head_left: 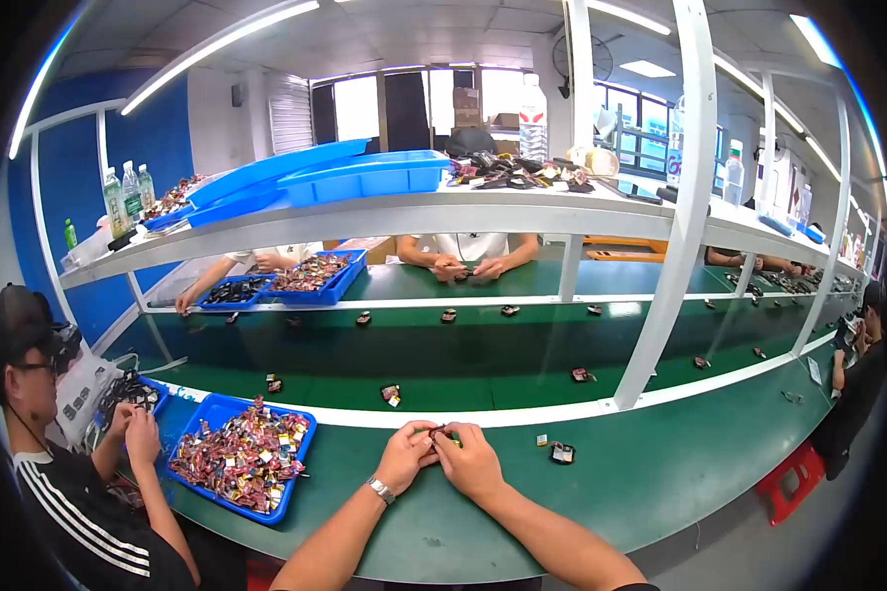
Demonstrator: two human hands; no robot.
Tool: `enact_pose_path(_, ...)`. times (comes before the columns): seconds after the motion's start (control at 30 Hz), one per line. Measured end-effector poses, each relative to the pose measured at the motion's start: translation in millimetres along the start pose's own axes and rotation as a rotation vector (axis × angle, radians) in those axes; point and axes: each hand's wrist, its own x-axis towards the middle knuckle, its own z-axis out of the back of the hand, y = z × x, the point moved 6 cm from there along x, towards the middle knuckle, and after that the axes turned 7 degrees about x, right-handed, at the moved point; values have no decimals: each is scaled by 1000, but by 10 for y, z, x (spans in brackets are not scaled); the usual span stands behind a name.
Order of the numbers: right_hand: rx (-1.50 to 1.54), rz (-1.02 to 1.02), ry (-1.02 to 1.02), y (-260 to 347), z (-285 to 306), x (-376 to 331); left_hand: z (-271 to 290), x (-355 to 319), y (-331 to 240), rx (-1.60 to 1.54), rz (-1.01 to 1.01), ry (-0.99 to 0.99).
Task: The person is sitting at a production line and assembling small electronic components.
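Observation:
My left hand [405, 459] and my right hand [471, 463] meet over the green bench, fingers pinched together. Between their fingertips is a small wired part [438, 431], dark red with a bit of yellow; the fingers hide most of it. A metal-banded watch [381, 491] is on my left wrist. To the right of my hands lie a black-edged small part [562, 453] and a tiny pale-and-yellow piece [541, 440]. Left of them stands a blue tray [304, 463] heaped with small red-wired parts [238, 455].
Beyond the bench, a dark green conveyor belt [493, 364] carries spaced-out small parts. A white post [660, 227] rises at right, supporting a shelf [365, 217] with blue trays and bottles. A co-worker [89, 492] sits close at left; others work across and at far right.

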Motion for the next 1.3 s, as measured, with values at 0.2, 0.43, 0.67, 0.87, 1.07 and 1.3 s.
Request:
enact_pose_path(0.2,125,-112,49,-76,-83,6,10,14,-20,-45,-12,8)
enact_pose_path(0.43,70,-236,-3,-753,-344,306,199,51,-107,19,-133,-201)
enact_pose_path(0.67,-189,-506,128,-1643,-641,438,551,107,-172,235,-251,-506)
enact_pose_path(0.87,-136,-550,212,-603,-1239,733,783,-2,-244,413,-310,-710)
enact_pose_path(1.07,94,-640,205,-941,-1329,646,690,50,-226,325,-265,-700)
enact_pose_path(1.3,503,-327,590,-315,-320,422,387,73,-136,-2,77,19)
